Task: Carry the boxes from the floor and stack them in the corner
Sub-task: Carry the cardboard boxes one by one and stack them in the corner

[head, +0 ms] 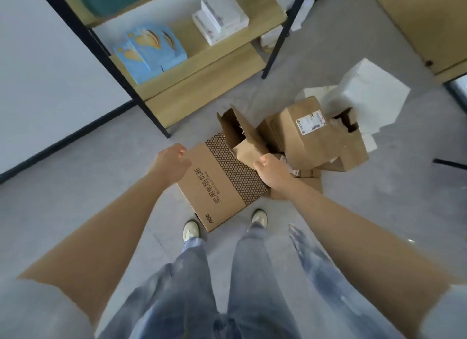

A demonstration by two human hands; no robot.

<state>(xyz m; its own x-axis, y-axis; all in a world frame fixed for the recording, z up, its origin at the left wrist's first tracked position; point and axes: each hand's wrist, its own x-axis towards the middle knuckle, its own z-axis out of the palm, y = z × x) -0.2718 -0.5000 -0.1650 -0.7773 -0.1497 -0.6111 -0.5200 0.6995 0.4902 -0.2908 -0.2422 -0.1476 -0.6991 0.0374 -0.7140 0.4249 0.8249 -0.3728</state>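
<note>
Cardboard is seen everywhere: a large brown printed carton (222, 184) lies on the grey floor (88, 187), its torn end flaps (235, 129) open, contents hidden. The left hand (171, 161) is curled at its left edge, the right hand (267, 168) at its right side; whether either truly grips cannot be told. Crushed brown boxes (316, 136) are piled just behind.

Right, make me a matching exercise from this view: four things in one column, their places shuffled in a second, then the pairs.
Things
1. printed box
2. blue boxes
3. labelled box
4. white foam

Places
A. on the wooden shelf
B. on the floor, just ahead of the shoes
C. in the pile, leaning behind the cardboard
D. in the pile, right of the printed box

Pairs: 1-B, 2-A, 3-D, 4-C
</note>
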